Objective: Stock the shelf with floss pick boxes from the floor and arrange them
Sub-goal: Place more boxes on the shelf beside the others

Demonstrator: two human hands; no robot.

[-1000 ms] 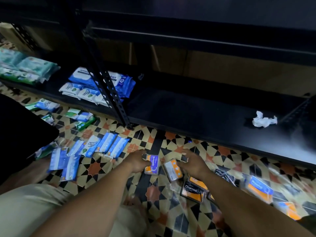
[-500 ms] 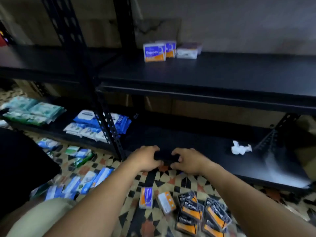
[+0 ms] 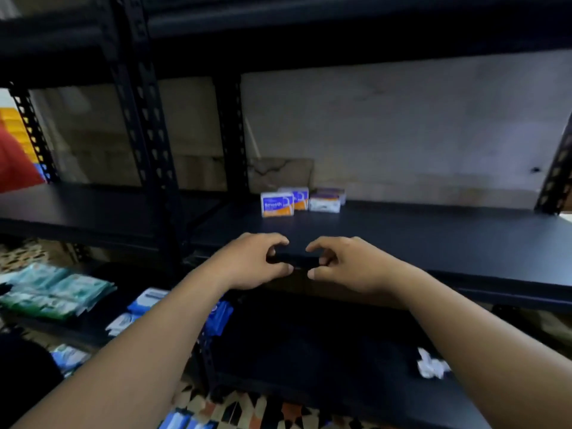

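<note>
Floss pick boxes [image 3: 277, 204] at shelf [image 3: 433, 239] back, both hands holding dark box [image 3: 294, 258] at front edge.

Boxes [image 3: 277, 204] at shelf [image 3: 433, 236] rear, behind both hands [image 3: 349, 263].

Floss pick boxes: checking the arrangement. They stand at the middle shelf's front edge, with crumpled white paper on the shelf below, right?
Not quite. The head view shows the floss pick boxes at the back of the middle shelf, near the wall, not at its front edge, where the left hand and right hand are. The crumpled white paper does lie on the shelf below.
</note>
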